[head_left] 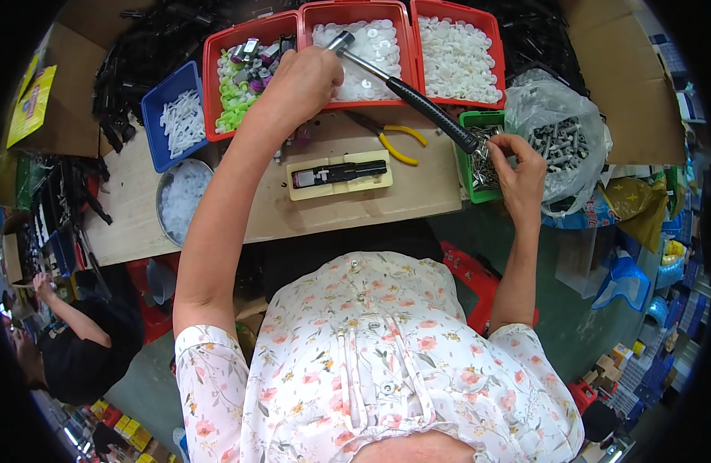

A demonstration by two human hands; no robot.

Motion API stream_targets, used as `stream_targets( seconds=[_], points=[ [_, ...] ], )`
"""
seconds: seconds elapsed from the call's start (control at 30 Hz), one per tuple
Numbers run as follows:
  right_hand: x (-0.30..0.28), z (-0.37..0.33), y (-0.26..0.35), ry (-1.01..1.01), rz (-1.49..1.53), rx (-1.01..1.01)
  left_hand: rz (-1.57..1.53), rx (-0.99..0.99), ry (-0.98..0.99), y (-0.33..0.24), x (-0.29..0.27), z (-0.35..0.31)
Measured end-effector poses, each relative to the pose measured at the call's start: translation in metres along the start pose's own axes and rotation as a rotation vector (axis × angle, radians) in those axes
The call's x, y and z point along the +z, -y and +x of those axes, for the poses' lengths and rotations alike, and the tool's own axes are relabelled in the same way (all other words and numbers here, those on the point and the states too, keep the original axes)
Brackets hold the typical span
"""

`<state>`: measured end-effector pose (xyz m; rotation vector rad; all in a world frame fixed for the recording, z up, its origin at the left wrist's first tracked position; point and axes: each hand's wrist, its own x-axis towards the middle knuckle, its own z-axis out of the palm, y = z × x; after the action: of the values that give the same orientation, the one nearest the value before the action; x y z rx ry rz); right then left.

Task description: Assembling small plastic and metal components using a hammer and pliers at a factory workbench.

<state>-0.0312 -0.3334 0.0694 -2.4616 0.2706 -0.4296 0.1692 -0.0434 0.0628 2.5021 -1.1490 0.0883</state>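
My left hand (305, 77) is curled over the edge between two red bins, its fingertips hidden beneath it; what they hold, if anything, cannot be seen. The left red bin (213, 81) has green, purple and metallic small parts; the middle one holds translucent white discs (375, 58). Across the bins lies a hammer (425, 104) with a black grip, its end over the green bin (467, 174) of thin metal pins (483, 170). There my right hand (519, 174) pinches thumb and forefinger together beside the pins. Between my arms a black oblong assembly (340, 174) rests in a cream holder (304, 190).
Yellow-handled pliers (402, 143) lie behind the holder. A blue bin (161, 150) of white sticks and a round bowl (164, 224) of whitish pieces stand left. At right are a bin of white pieces (460, 62) and a plastic bag (525, 116) of metal parts. Another person (85, 347) sits left.
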Motion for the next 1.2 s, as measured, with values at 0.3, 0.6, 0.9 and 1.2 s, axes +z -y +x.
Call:
stream_targets(
  seconds=[0.3, 0.6, 0.9, 1.2],
  points=[
    [-0.007, 0.0, 0.041, -0.132, 0.294, 0.033, -0.144, 0.068, -0.325, -0.007, -0.004, -0.007],
    [0.063, 0.01, 0.106, -0.04, 0.586, -0.361, -1.483, -0.615, -0.216, -0.078, -0.016, -0.056],
    [0.078, 0.004, 0.111, -0.066, 0.551, -0.442, -1.55, -0.604, -0.216, -0.094, -0.011, -0.076],
    [0.077, -0.004, 0.112, -0.191, 0.13, -0.73, -1.405, -0.511, -0.334, -0.095, 0.0, -0.085]
  ],
)
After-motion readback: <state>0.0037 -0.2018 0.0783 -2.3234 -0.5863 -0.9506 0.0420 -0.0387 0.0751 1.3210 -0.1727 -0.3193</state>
